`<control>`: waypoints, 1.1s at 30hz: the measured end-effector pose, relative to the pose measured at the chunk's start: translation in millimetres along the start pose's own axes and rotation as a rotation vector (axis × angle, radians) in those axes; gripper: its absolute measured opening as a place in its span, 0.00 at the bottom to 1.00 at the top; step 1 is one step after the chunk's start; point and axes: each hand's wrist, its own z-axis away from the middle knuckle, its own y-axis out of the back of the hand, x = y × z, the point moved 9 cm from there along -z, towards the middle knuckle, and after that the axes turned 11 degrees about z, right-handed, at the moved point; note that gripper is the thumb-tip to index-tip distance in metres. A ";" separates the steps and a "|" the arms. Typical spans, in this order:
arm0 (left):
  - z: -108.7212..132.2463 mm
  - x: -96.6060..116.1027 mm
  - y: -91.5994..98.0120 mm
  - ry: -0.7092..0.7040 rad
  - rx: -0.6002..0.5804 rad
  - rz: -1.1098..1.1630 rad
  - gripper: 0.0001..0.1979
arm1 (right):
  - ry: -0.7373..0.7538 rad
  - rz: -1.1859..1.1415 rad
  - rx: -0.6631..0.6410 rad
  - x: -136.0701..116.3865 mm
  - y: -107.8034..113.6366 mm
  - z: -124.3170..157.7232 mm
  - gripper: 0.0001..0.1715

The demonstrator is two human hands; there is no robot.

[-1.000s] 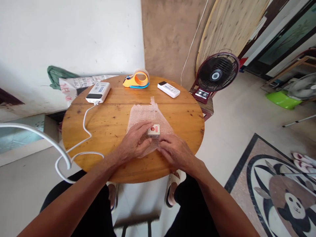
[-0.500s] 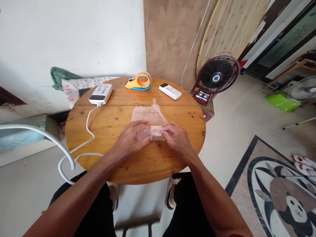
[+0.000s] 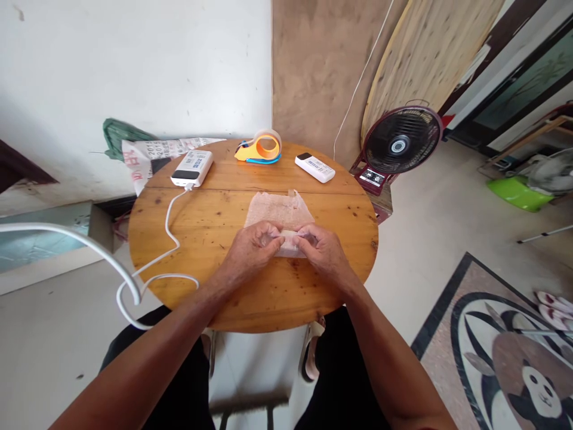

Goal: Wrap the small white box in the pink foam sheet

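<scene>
Between my hands lies a small pale box-like item [image 3: 290,248], partly wrapped in bubble wrap; its exact kind is hidden. A sheet of translucent bubble wrap [image 3: 280,209] spreads flat beyond it on the round wooden table. My left hand [image 3: 257,245] pinches the wrap at the item's left side, thumb against fingers. At the right side, my right hand [image 3: 320,243] does likewise, its thumb pressed close to the left one. A bit of clear tape [image 3: 292,193] shows at the sheet's far edge.
On the wooden table [image 3: 215,227] stand a white power bank [image 3: 192,168] with a white cable [image 3: 170,224], a yellow tape dispenser [image 3: 259,148] and a second white power bank [image 3: 315,168]. A fan [image 3: 400,146] is at the table's right.
Both hands have drawn the wrap over the item, which shows less bare surface now. The sheet's right side, folded before, lies flatter. The view has shifted slightly.
</scene>
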 end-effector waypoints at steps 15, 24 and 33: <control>0.6 -4.1 -1.1 -0.008 -0.005 0.067 0.07 | -0.008 -0.048 0.062 -4.2 5.0 8.1 0.08; 2.1 -9.8 -2.4 0.040 -0.026 0.057 0.06 | -0.011 -0.046 0.031 -1.4 0.6 8.6 0.05; 0.6 -15.2 -1.8 0.114 -0.020 0.011 0.05 | -0.069 -0.077 0.041 11.5 -2.4 3.3 0.10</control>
